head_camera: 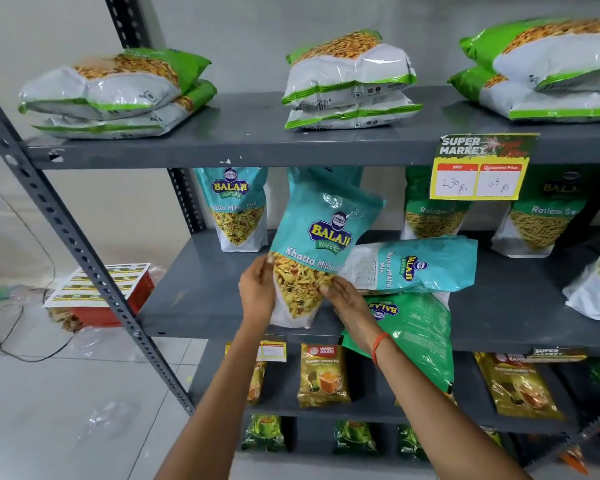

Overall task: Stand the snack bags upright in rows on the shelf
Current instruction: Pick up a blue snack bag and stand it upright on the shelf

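Bag in hand: I have a teal Khatta Mitha Mix bag (321, 247) gripped at its lower end over the front of the middle shelf (187, 296); it leans with its top tipped to the right, its base at or just above the shelf board, I cannot tell which.
Left hand: my left hand (257, 292) is clamped on the bag's lower left edge, thumb on the front, fingers behind.
Right hand: my right hand (347, 304) pinches the lower right corner, fingertips on the clear window; an orange thread band (378, 346) sits on that wrist.
Arms: both forearms reach up from below, close together, converging on the bag.
Done so far: one teal bag (238, 209) stands upright at the back left; another seems to stand behind the held bag, mostly hidden. Green Ratlami Sev bags (537, 220) stand upright at the back right.
Left to do: a second teal bag (416, 265) lies flat just right of my hands, and a green Balaji bag (413, 334) lies upside down, hanging over the shelf edge under my right wrist. I judge the row barely begun.
Top shelf: green-and-white bags (118, 91) lie stacked flat in three piles.
Nearby: a yellow price tag (478, 168) hangs from the top shelf edge.
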{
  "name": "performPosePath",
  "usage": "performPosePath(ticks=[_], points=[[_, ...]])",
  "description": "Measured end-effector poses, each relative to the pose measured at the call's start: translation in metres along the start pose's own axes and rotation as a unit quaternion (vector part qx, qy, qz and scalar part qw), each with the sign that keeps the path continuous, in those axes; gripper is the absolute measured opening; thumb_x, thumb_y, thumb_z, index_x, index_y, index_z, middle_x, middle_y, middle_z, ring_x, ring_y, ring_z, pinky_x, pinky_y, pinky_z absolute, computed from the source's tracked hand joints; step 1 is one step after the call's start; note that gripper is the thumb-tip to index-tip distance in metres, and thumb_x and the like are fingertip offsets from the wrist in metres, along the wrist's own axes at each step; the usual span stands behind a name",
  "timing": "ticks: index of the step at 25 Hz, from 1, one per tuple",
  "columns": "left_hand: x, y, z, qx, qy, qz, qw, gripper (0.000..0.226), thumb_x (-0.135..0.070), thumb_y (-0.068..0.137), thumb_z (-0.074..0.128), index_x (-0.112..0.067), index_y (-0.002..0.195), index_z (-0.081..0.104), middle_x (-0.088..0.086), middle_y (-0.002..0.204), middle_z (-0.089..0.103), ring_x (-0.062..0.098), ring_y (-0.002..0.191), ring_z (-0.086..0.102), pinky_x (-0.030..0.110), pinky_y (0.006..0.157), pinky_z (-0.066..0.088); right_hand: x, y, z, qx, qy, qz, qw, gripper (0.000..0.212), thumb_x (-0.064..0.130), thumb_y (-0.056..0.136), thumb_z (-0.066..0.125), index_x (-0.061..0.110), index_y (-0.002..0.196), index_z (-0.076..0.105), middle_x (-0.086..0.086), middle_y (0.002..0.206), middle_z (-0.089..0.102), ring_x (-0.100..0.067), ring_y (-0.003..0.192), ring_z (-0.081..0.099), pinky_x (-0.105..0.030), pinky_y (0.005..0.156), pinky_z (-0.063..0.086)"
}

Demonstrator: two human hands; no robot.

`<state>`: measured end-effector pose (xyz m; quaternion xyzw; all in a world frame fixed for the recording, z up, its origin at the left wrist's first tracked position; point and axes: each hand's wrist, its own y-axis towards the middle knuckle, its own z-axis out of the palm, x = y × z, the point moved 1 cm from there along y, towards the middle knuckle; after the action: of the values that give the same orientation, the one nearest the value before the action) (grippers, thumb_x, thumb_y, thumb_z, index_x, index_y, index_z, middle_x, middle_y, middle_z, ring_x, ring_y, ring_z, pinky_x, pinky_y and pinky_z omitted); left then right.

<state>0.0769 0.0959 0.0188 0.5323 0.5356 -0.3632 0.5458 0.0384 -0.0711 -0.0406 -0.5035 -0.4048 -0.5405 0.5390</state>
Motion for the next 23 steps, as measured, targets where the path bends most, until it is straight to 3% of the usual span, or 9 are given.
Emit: performPosePath(ticks=[2,4,6,10,13,16,20,23], points=[[0.002,0.0,-0.019,0.057,-0.108,-0.073,0.99,0.024,-0.026,0.094,0.05,-0.011,0.101,0.067,0.005,0.091,0.07,0.024,0.09,0.065,0.033,0.079,0.052,0.005,-0.007,-0.001,0.039,0.013,-0.007,0.999,0.06,0.034,0.056,0.085,0.027,0.108,0.055,0.008,0.115,0.064,-0.001,0.103,0.061,-0.017,0.086,0.051],[0.005,-0.009,-0.028,0.106,-0.15,-0.107,0.977,0.023,-0.028,0.093,0.05,-0.014,0.1,0.066,0.006,0.095,0.071,0.024,0.091,0.066,0.036,0.084,0.054,0.01,-0.019,-0.003,0.054,0.031,-0.029,0.998,0.076,0.039,0.039,0.091,0.024,0.107,0.058,0.005,0.108,0.07,-0.01,0.104,0.065,-0.024,0.089,0.054],[0.006,-0.021,-0.033,0.139,-0.186,-0.111,0.966,0.023,-0.027,0.094,0.048,-0.014,0.099,0.066,0.007,0.096,0.07,0.023,0.09,0.066,0.036,0.083,0.055,0.014,-0.034,-0.006,0.059,0.041,-0.056,0.996,0.077,0.038,0.037,0.092,0.022,0.106,0.061,0.003,0.105,0.074,-0.015,0.104,0.067,-0.028,0.086,0.055],[0.0,-0.041,-0.042,0.182,-0.194,-0.106,0.958,0.028,-0.034,0.09,0.05,-0.012,0.099,0.065,0.008,0.1,0.071,0.025,0.094,0.066,0.036,0.083,0.056,0.025,-0.058,-0.011,0.035,0.054,-0.094,0.994,0.073,0.038,0.033,0.093,0.02,0.098,0.066,0.006,0.097,0.077,-0.012,0.095,0.07,-0.022,0.075,0.056],[-0.005,-0.052,-0.05,0.259,-0.161,-0.064,0.95,0.051,-0.046,0.072,0.069,-0.014,0.11,0.059,0.004,0.109,0.071,0.022,0.102,0.066,0.035,0.085,0.056,0.028,-0.066,-0.012,0.032,0.06,-0.104,0.992,0.069,0.037,0.035,0.093,0.021,0.097,0.066,0.006,0.099,0.076,-0.013,0.097,0.069,-0.023,0.077,0.056],[-0.008,-0.057,-0.055,0.308,-0.127,-0.071,0.94,0.072,-0.037,0.054,0.085,-0.024,0.116,0.052,-0.002,0.113,0.07,0.016,0.105,0.067,0.031,0.084,0.057,0.028,-0.068,-0.013,0.032,0.06,-0.106,0.992,0.065,0.035,0.038,0.092,0.021,0.096,0.067,0.005,0.098,0.076,-0.014,0.096,0.07,-0.023,0.076,0.056],[-0.007,-0.051,-0.064,0.266,-0.041,-0.062,0.961,0.063,-0.029,0.059,0.08,-0.026,0.115,0.05,-0.006,0.113,0.067,0.011,0.104,0.066,0.029,0.086,0.057,0.027,-0.059,-0.002,0.042,0.055,-0.102,0.992,0.064,0.032,0.042,0.091,0.02,0.1,0.066,0.005,0.098,0.076,-0.016,0.097,0.07,-0.026,0.076,0.057],[0.011,-0.032,-0.08,0.186,-0.011,-0.092,0.978,0.057,-0.021,0.065,0.079,-0.011,0.114,0.053,0.003,0.112,0.068,0.018,0.101,0.067,0.04,0.089,0.056,0.022,-0.037,0.023,0.041,0.02,-0.102,0.994,0.056,0.021,0.053,0.088,0.023,0.103,0.063,0.005,0.101,0.076,-0.018,0.101,0.069,-0.031,0.081,0.058]])
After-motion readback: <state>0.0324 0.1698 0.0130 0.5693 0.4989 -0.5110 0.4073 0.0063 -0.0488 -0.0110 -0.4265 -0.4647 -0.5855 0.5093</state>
